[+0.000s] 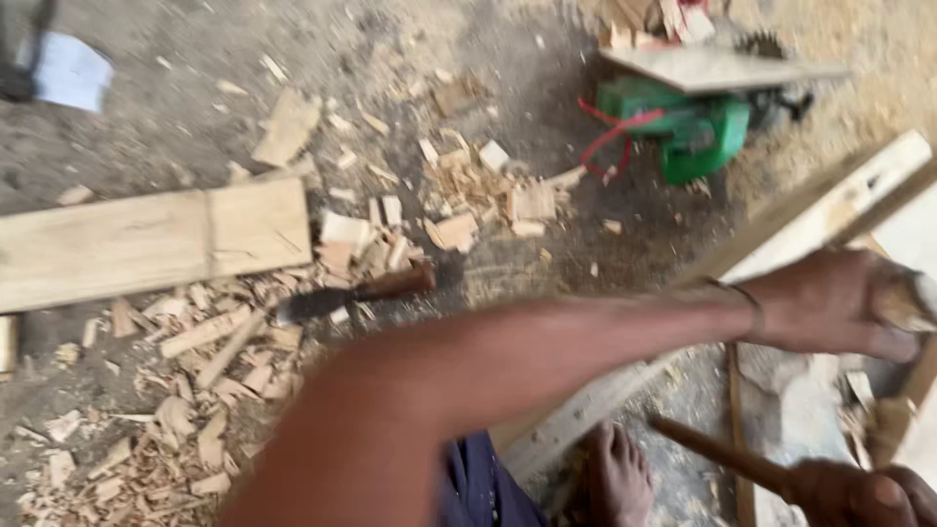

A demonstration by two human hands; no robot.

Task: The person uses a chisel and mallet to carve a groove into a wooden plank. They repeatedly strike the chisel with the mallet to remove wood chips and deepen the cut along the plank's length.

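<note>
Left hand [830, 307] closed around a chisel head [903, 303], set on the pale timber [830, 210] at right. Right hand [859, 493] grips a wooden handle [717, 451] low. Best: steady chisel, square strikes, bare foot [615, 478] clear.

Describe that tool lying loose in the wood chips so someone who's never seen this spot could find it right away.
Start at the big flat plank lying on the ground at the left. Just off its lower right corner, among pale wood chips, lies a chisel. Its dark metal blade and reddish-brown wooden handle set it apart from the light offcuts around it, and no hand touches it.
</note>
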